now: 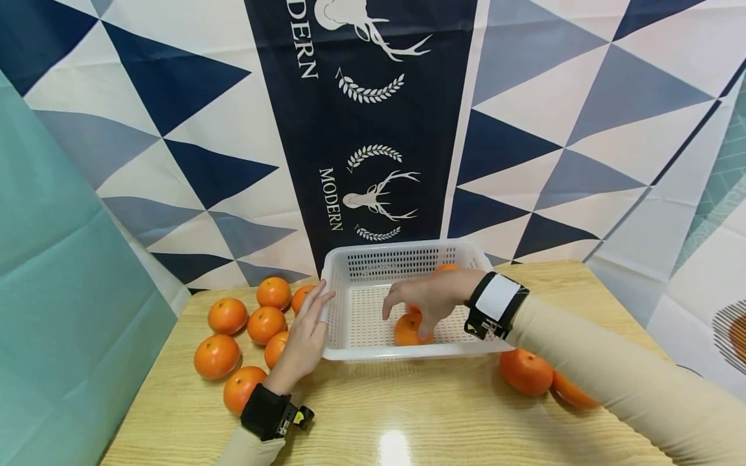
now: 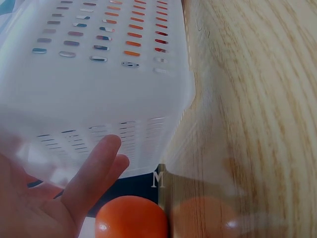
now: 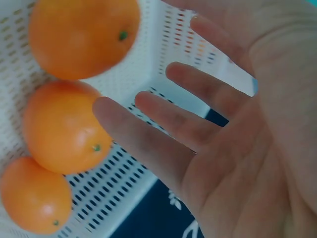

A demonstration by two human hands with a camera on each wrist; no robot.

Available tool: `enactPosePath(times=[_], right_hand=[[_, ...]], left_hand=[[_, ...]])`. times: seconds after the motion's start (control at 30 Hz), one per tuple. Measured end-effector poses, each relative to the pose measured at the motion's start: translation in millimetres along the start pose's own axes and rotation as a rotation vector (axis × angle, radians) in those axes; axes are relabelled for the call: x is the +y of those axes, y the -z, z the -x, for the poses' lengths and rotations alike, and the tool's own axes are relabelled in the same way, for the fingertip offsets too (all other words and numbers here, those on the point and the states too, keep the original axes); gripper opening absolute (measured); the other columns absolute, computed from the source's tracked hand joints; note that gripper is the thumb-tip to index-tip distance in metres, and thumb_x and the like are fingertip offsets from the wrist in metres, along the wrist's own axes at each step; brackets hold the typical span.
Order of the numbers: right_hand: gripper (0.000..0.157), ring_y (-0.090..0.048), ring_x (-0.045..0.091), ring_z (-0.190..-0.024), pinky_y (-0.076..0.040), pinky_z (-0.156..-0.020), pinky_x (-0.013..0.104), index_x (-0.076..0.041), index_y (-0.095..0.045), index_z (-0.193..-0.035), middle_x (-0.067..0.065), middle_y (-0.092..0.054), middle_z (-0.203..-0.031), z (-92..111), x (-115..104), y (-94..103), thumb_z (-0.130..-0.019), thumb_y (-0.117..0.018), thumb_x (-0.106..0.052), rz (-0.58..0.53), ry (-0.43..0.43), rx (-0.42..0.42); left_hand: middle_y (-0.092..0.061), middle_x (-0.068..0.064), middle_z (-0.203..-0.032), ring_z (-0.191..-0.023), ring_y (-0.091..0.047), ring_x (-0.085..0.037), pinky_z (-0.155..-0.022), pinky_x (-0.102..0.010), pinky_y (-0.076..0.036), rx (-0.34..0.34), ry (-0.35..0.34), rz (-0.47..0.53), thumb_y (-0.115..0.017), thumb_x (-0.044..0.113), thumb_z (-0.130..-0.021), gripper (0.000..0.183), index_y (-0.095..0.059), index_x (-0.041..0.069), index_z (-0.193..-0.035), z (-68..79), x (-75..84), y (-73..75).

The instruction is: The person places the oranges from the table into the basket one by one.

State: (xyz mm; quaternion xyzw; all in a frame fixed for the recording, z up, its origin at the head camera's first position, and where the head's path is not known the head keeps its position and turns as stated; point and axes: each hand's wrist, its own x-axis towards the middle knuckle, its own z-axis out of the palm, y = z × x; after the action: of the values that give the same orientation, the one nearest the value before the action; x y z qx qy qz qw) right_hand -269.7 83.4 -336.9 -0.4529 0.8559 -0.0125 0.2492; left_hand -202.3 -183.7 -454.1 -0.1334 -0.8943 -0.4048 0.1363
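A white plastic basket [image 1: 361,353] with slotted walls stands on the table. Three oranges lie inside it; the front orange [image 1: 406,330] is beneath my right hand [image 1: 434,296]. The right wrist view shows these as a near orange [image 3: 81,37], a middle orange [image 3: 64,129] and a far orange [image 3: 35,196]. My right hand is spread above them, holding nothing; whether it touches one I cannot tell. My left hand [image 1: 305,336] rests against the basket's left side, fingers fairly straight. In the left wrist view, its fingers [image 2: 96,166] lie along the slotted wall.
Several oranges [image 1: 228,316] are grouped on the table left of the basket, some close to my left hand. Two more, including a large orange [image 1: 526,371], sit by its front right corner under my right forearm. A patterned cloth [image 1: 373,129] hangs behind the wooden table [image 1: 361,414].
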Motion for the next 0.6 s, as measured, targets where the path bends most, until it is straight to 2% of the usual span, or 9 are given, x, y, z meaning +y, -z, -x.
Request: enactPosePath(times=[0.2, 0.4, 0.6], right_hand=[[0.066, -0.051, 0.016, -0.116, -0.052, -0.100, 0.040, -0.038, -0.056, -0.133, -0.004, -0.050, -0.144, 10.0, -5.1, 8.4, -0.076, -0.085, -0.021, -0.004, 0.000, 0.019], [0.064, -0.052, 0.014, -0.116, -0.053, -0.098, 0.039, -0.042, -0.056, -0.132, -0.006, -0.053, -0.142, 21.7, -6.6, 7.1, -0.076, -0.084, -0.032, 0.025, 0.020, 0.056], [0.062, -0.052, 0.014, -0.121, -0.051, -0.100, 0.040, -0.040, -0.057, -0.132, -0.009, -0.054, -0.139, 41.9, -10.8, 5.6, -0.075, -0.083, -0.040, 0.034, 0.052, 0.105]], left_hand=[[-0.026, -0.009, -0.166, -0.147, -0.034, -0.034, -0.113, -0.062, -0.036, 0.013, -0.019, 0.002, -0.040, 0.002, -0.095, 0.050, -0.050, 0.006, -0.143, -0.2, 0.5, 0.1], [-0.027, -0.011, -0.165, -0.146, -0.035, -0.034, -0.114, -0.062, -0.036, 0.027, -0.035, -0.001, -0.041, -0.001, -0.093, 0.050, -0.051, 0.004, -0.142, -0.1, 0.3, -0.5], [-0.027, -0.011, -0.166, -0.147, -0.034, -0.034, -0.113, -0.062, -0.036, 0.028, -0.030, -0.003, -0.041, -0.001, -0.093, 0.051, -0.051, 0.005, -0.143, 0.5, -0.5, -1.0]])
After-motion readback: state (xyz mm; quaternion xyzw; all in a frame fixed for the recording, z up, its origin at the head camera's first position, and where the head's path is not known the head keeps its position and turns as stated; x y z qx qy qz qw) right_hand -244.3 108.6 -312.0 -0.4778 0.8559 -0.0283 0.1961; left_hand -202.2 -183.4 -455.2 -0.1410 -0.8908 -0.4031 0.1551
